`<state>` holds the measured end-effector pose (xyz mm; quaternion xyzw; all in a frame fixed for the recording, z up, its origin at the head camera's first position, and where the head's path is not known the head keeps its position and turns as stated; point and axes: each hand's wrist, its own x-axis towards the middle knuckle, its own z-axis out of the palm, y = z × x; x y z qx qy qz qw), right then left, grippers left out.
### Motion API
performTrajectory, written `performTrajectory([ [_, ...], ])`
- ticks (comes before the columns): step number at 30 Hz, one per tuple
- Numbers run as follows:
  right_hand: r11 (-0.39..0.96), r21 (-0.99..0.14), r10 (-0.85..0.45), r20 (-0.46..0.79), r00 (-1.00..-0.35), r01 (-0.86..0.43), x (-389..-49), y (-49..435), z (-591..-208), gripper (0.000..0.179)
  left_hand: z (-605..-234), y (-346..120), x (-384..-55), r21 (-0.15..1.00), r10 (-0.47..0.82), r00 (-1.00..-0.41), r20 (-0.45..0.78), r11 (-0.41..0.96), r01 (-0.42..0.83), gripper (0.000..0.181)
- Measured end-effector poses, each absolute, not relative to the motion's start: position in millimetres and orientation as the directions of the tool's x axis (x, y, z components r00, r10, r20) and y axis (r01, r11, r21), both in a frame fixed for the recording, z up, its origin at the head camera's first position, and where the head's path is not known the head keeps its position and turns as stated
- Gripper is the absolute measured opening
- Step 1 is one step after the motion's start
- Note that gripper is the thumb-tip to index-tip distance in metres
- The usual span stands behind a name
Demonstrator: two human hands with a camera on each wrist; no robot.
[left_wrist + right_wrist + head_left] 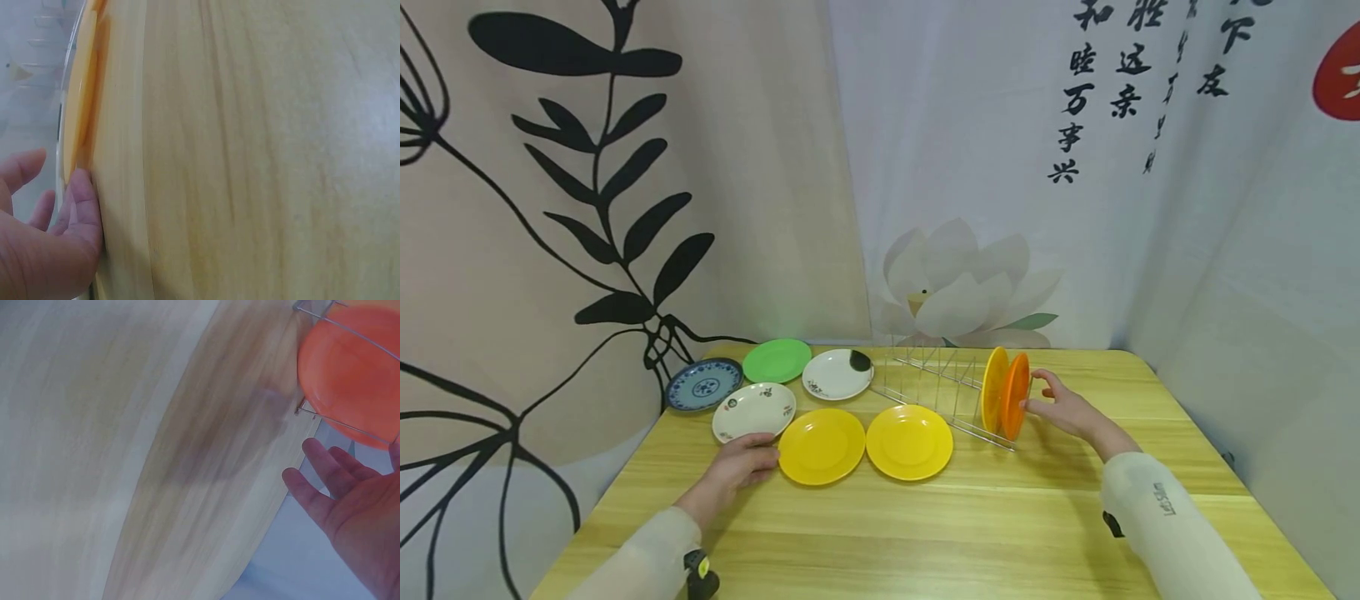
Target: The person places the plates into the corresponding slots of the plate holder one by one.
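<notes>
My left hand point(743, 462) lies at the left rim of a yellow plate point(822, 446), which is flat on the table. In the left wrist view, its fingertips point(80, 181) meet the plate's edge, with the thumb raised apart. A second yellow plate point(909, 442) lies beside the first. On the right stands a wire rack point(973, 431) holding an orange plate point(1015, 396) and a yellow-orange plate point(994, 390) upright. Beside the orange plate is my right hand point(1071, 408), fingers spread and gripping nothing. The right wrist view has its thumb close to the rack's wire.
Behind my left hand lie a white patterned plate point(754, 412), a blue-and-white plate point(704, 383), a green plate point(777, 361) and a white plate with a black patch point(838, 374). Curtains hang behind the wooden table point(925, 542).
</notes>
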<state>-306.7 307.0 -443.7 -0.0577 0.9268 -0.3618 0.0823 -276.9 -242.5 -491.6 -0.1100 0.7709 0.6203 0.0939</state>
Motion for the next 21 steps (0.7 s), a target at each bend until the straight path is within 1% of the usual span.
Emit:
performTrajectory([
  [5,0.736,-0.675,-0.165,-0.114,-0.980,-0.045,-307,307,-444,0.080,-491,-241,-277,0.936,-0.037,-0.957,-0.288,0.202,-0.289,0.057],
  [12,0.741,-0.670,-0.163,-0.111,-0.980,-0.047,-306,306,-444,0.080,-487,-234,-280,0.954,-0.015,-0.963,-0.268,0.137,-0.268,0.062],
  [21,0.737,-0.674,-0.169,-0.117,-0.979,-0.046,-305,306,-443,0.081,-486,-220,-287,0.967,0.009,-0.970,-0.244,0.080,-0.242,0.057],
])
